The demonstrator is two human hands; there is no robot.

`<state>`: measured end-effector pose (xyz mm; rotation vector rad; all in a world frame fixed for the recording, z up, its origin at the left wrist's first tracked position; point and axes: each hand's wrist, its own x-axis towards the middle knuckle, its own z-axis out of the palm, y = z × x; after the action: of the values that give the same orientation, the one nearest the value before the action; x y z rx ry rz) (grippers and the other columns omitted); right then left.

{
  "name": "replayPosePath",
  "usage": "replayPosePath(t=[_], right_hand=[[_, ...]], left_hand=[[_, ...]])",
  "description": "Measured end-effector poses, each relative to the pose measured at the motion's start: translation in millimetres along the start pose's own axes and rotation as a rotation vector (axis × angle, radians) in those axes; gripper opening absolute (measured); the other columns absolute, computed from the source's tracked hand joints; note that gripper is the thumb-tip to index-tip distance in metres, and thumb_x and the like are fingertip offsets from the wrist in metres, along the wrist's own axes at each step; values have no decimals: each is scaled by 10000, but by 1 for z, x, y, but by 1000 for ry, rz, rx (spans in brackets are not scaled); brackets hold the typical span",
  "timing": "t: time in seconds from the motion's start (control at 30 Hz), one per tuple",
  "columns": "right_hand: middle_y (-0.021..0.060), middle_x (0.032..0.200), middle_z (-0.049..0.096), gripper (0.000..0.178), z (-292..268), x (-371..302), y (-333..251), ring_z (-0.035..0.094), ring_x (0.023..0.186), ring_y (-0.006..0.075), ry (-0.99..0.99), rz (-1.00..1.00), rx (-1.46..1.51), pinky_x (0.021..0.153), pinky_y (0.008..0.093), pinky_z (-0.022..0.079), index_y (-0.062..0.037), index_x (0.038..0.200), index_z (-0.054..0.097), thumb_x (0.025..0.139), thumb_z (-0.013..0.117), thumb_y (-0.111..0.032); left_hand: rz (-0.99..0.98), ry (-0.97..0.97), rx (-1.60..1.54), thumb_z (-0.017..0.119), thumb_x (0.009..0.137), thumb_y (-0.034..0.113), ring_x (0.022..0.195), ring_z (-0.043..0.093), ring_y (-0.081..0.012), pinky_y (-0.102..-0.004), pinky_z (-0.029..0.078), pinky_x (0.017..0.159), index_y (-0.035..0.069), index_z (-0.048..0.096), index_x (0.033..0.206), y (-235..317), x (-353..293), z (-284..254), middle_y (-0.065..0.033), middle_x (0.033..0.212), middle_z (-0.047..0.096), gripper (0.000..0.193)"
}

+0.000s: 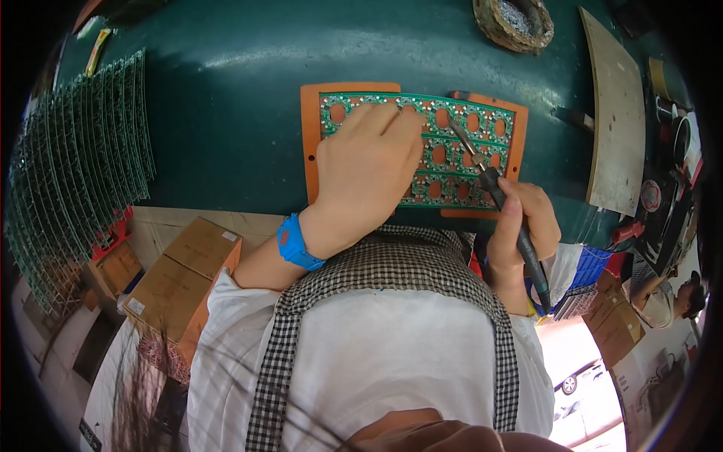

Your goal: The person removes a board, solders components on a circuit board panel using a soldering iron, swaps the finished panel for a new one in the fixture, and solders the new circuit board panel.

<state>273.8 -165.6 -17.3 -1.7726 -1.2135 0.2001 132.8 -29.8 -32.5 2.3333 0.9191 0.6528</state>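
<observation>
A panel of green circuit boards (452, 172) with rows of round openings lies in an orange-brown holder (310, 143) on the bench. My left hand (365, 173), a blue band at its wrist, rests over the panel's left and middle part. Its fingers are bent down toward the upper row; their tips, and anything held in them, are hidden under the hand. My right hand (529, 226) grips a soldering iron (536, 271) by its dark handle. The iron slants up and left, with its metal tip at the upper row, right of my left fingers.
Many green board panels (83, 151) stand upright in a row at the left. On the green bench (248, 68), a round container (514, 22) sits at the back and a pale board (614, 120) at the right. Cardboard boxes (184, 271) stand below left; another person (666, 301) is far right.
</observation>
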Motion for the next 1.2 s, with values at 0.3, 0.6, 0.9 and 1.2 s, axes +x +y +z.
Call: replayPosePath(t=[0.3,0.6,0.9,1.2], right_hand=[[121,702,667,60,18,12,-6,643,579,215,-70,-105,-2,538,276,510,31,778,652,728,632,4],[111,652,644,68,5,-9,-7,621,543,232,-45,-70,-6,519,286,503,30,759,648,737,611,-24],[123,618,620,85,7,-19,-11,610,510,231,-92,-136,16,473,288,486,36,732,629,745,596,-40],[114,591,593,88,-4,-42,-11,585,478,228,-70,-202,60,458,299,474,36,719,615,730,568,-37]], left_hand=[[-22,-28,-7,621,747,60,750,586,-257,-370,504,588,49,552,817,-10,2,6,-85,786,570,99],[-103,-97,-107,616,757,1,637,579,-247,-329,461,547,29,593,865,-3,-13,-11,-86,850,570,113],[-12,-183,-62,626,731,32,706,579,-233,-344,485,517,32,554,820,-4,-22,-7,-79,810,495,115],[5,-192,-176,645,726,-4,668,586,-243,-325,476,548,42,586,849,0,-47,-11,-72,809,541,144]])
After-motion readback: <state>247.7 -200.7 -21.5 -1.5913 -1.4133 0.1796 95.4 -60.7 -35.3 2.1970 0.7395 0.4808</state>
